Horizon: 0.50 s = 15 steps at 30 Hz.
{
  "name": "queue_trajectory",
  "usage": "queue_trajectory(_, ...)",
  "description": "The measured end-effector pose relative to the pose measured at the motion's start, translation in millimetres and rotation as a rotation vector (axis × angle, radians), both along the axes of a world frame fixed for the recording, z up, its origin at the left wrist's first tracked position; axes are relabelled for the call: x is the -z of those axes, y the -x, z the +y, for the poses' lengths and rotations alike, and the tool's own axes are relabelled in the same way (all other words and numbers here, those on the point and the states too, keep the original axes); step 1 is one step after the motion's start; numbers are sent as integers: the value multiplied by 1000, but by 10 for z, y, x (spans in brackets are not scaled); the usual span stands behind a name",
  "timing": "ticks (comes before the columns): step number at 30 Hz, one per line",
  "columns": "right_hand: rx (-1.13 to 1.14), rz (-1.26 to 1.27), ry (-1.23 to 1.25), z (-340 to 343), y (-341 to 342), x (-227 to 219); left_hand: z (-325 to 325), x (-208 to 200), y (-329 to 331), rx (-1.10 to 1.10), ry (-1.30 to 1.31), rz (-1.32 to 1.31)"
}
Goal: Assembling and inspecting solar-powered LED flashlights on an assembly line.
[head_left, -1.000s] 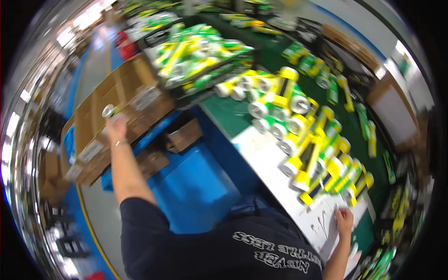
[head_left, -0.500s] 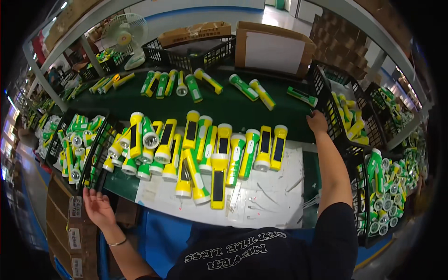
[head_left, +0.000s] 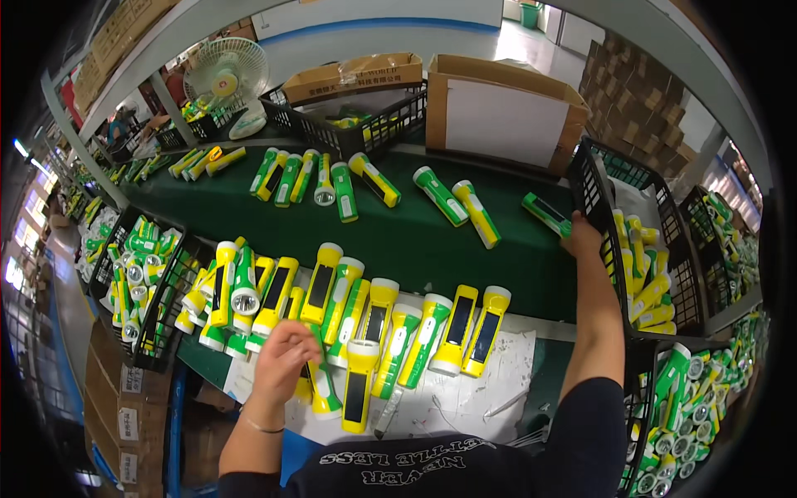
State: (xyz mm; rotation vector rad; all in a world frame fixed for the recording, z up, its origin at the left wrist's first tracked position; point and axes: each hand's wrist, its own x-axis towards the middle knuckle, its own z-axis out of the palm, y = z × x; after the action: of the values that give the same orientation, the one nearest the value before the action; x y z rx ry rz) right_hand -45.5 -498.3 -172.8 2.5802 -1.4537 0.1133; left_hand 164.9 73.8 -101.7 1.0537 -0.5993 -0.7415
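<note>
Left hand (head_left: 284, 362) bent at the wrist, fingers curled around a green flashlight (head_left: 322, 390) in the near row, right hand (head_left: 581, 237) stretched far forward, grasping another green flashlight (head_left: 545, 213) on the green belt (head_left: 415, 241) beside a black crate (head_left: 599, 178)

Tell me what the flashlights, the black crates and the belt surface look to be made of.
Flashlights: seemingly moulded plastic, glossy yellow and green shells with dark panels; highlights show on the casings. Black crates: likely rigid plastic, with an open lattice of thin bars. Belt surface: dark green, matte and even, possibly rubberised fabric; the exact material is unclear. Left hand is on the flashlights; right hand reaches toward a crate.
</note>
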Motion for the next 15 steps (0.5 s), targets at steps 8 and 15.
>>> queue_trajectory(8,-257,-487,-88,2009,105,-1439,-866,-132,522,25,-257,-1044)
queue_trajectory(15,-409,-438,-765,3173,269,-1052,-1005,408,1387,688,-211,-59)
